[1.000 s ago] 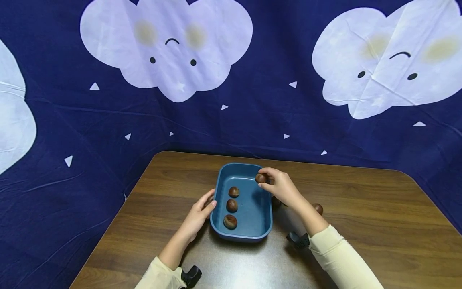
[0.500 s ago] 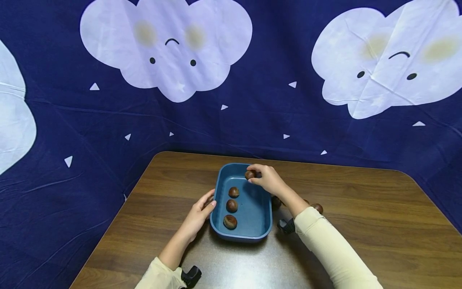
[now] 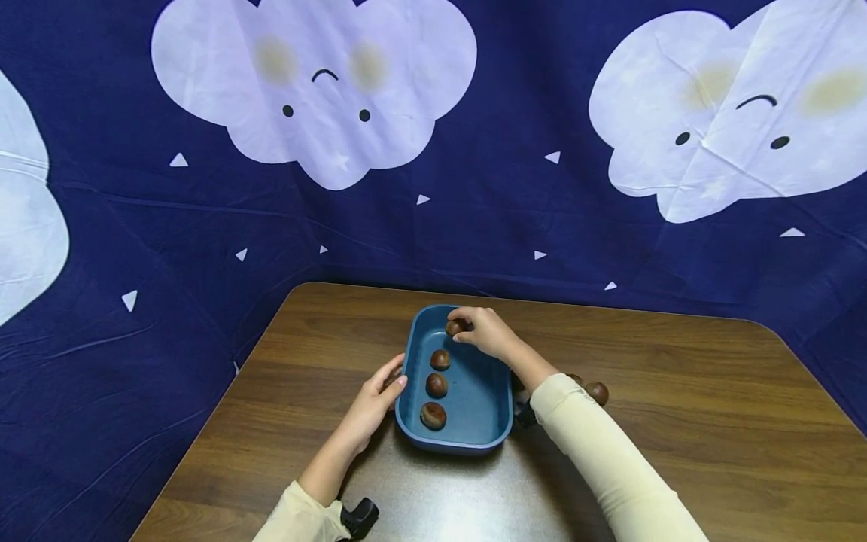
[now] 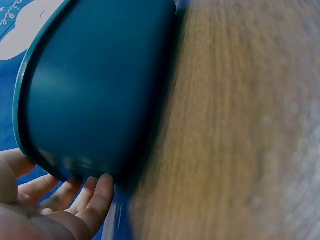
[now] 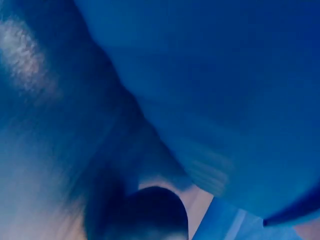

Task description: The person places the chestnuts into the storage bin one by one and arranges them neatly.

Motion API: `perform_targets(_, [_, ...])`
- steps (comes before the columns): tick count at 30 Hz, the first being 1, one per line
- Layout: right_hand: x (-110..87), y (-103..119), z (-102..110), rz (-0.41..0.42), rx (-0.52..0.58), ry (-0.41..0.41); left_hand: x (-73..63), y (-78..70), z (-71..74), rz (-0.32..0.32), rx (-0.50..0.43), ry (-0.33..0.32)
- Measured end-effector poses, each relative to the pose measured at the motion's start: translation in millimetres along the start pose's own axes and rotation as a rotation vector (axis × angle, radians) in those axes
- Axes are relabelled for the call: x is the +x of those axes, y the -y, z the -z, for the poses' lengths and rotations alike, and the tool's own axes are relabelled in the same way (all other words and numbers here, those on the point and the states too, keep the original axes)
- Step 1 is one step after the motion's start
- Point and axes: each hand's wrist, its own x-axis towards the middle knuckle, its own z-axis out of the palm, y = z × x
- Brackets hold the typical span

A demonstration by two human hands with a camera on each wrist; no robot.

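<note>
"What's changed?"

"The right hand (image 3: 489, 332), pinching a round glossy brown nut (image 3: 452, 328), has moved left over the upper end of the blue rectangular plastic container (image 3: 477, 410), mid-frame, roughly in line with three brown nuts (image 3: 436, 385) inside."

"Left hand (image 3: 369, 403)?"

"Nearly straight fingers (gripping nothing) touch the container's left side."

"In the way?"

"The cream fabric sleeve (image 3: 606, 463), lower right, partly hides outside nuts (image 3: 597, 392)."

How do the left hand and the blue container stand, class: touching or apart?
Touching. The left wrist view shows the left hand with its fingertips against the outside of the blue container.
</note>
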Motion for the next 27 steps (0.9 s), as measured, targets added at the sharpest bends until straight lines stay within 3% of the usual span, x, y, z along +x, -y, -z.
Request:
perform_targets(9, [5.6,5,-8,-0.034,-0.048,0.036,1.2,1.6,1.4,0.002,0.014,-0.002])
perform_targets(16, [4.4,4,-20,-0.014,-0.104,0.042,0.3,1.6,0.8,0.011,0.024,-0.003])
perform_targets(27, [2.8,4,-28,-0.073,-0.174,0.041,0.4,0.7,0.8,0.008,0.024,-0.006])
